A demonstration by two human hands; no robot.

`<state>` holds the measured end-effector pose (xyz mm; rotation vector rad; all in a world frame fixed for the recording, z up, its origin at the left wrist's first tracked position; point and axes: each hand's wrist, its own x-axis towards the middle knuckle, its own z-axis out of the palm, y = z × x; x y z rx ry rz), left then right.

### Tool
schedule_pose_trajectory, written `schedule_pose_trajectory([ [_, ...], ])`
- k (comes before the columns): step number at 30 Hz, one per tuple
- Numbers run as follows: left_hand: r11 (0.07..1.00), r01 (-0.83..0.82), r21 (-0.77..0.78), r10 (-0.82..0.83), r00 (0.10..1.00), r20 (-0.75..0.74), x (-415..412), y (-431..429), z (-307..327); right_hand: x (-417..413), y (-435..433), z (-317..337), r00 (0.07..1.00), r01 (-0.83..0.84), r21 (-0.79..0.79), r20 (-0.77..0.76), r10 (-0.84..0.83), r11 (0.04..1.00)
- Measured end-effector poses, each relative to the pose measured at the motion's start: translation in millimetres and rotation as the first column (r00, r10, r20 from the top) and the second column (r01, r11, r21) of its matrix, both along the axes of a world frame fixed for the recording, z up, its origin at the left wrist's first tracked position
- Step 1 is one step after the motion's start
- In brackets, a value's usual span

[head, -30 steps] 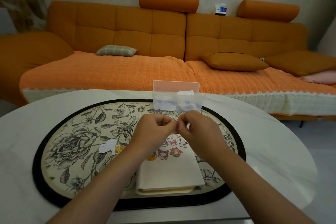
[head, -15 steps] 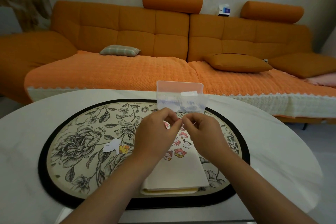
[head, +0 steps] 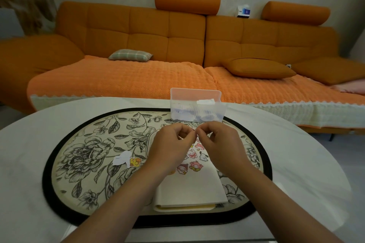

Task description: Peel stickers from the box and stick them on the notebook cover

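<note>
step: peeling, mid-task | left hand [head: 171, 148] and right hand [head: 219, 146] meet fingertip to fingertip above notebook [head: 193, 187], both pinching what is probably a sticker [head: 197, 138], too small to confirm | box [head: 197, 108] just beyond, on desk [head: 296, 163] | next: part the backing, press sticker onto bare cover

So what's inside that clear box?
White and bluish paper bits, seen through the clear wall of the box, with one white bit poking up near the rim. What's printed on them is too blurred to tell, and the lower ones are covered.
</note>
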<state>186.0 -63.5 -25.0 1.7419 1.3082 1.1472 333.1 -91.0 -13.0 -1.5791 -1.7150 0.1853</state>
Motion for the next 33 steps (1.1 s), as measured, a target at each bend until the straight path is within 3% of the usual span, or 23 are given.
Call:
schedule_pose_trajectory([
  [11, 0.989, 0.146, -0.008, -0.146, 0.989, 0.018, -2.7, 5.3, 1.0, 0.1, -0.9, 6.8, 0.919, -0.121, -0.182, -0.393, 0.041, 0.976],
  [16, 0.982, 0.189, -0.009, -0.189, 0.981, 0.034, -3.7, 5.8, 3.5, 1.1, -1.7, 10.5, 0.794, -0.253, -0.230, -0.604, 0.066, 0.940],
  [25, 0.969, 0.236, -0.072, -0.227, 0.967, 0.116, -9.2, 5.6, 10.3, 3.3, -0.7, 11.3, 0.693, -0.241, -0.229, -0.721, 0.002, 0.943],
  [29, 0.951, 0.277, -0.134, -0.248, 0.948, 0.197, -14.3, 7.0, 13.2, 1.1, 0.3, 8.7, 0.799, -0.119, -0.154, -0.602, 0.003, 0.981],
  [33, 0.966, 0.229, -0.119, -0.204, 0.960, 0.191, -15.1, 7.4, 13.7, -3.5, 1.6, 6.7, 0.829, -0.101, -0.080, -0.558, 0.040, 0.992],
])
